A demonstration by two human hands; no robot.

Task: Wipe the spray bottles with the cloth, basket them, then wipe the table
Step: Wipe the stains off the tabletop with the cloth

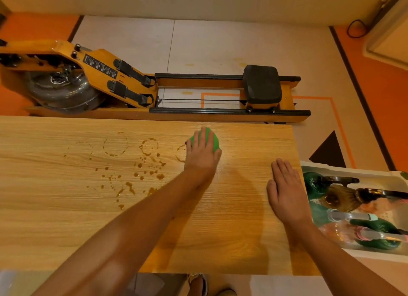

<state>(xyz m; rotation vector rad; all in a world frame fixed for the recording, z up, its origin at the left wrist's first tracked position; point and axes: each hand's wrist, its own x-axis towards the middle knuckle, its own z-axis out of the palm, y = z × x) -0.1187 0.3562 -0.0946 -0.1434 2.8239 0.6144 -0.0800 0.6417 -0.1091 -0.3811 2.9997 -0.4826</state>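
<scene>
My left hand [202,156] presses a green cloth [213,140] flat onto the wooden table [55,207], near the far edge. Its fingers lie straight over the cloth. Brown liquid rings and drops [141,170] stain the table left of the cloth. My right hand [284,189] rests flat and open on the table near its right edge. A white basket [375,255] stands beside the table on the right. Several spray bottles [344,196], green, amber and clear, lie inside it.
A wooden rowing machine [132,83] with a black seat lies on the floor beyond the table's far edge. My feet [198,283] show below the near edge. The floor is white with orange areas.
</scene>
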